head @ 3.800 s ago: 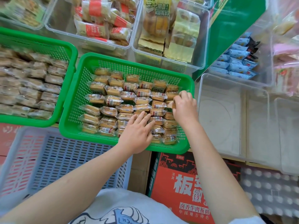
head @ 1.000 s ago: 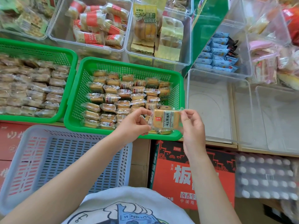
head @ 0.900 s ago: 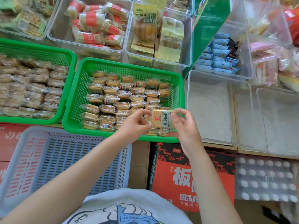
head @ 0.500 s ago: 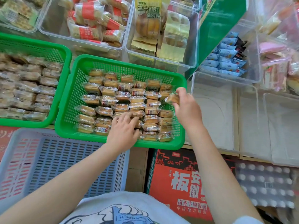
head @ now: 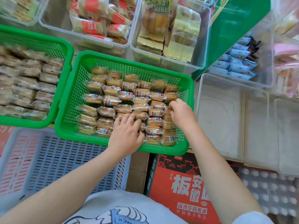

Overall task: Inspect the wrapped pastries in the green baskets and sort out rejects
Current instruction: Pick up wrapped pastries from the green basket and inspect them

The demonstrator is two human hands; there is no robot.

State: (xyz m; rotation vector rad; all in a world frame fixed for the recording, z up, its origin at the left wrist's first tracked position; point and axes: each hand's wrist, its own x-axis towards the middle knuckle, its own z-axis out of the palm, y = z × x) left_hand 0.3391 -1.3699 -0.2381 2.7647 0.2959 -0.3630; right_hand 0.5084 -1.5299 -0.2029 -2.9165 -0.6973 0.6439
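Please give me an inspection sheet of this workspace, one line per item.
Surface: shelf mostly hidden under containers.
Job's things: right green plastic basket holds rows of clear-wrapped pastries; left green plastic basket also filled.
Clutter: blue slotted crate, red printed carton, clear plastic bins.
Hands: left hand rests on pastries, fingers slightly curled; right hand reaches among pastries by the right wall, fingertips hidden.
Cables: nothing seen.
Surroundings: snack packs in clear bins behind.

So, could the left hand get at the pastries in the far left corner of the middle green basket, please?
Probably yes: the left hand rests on the near rows, and nothing covers the far-left pastries in the open-topped basket.
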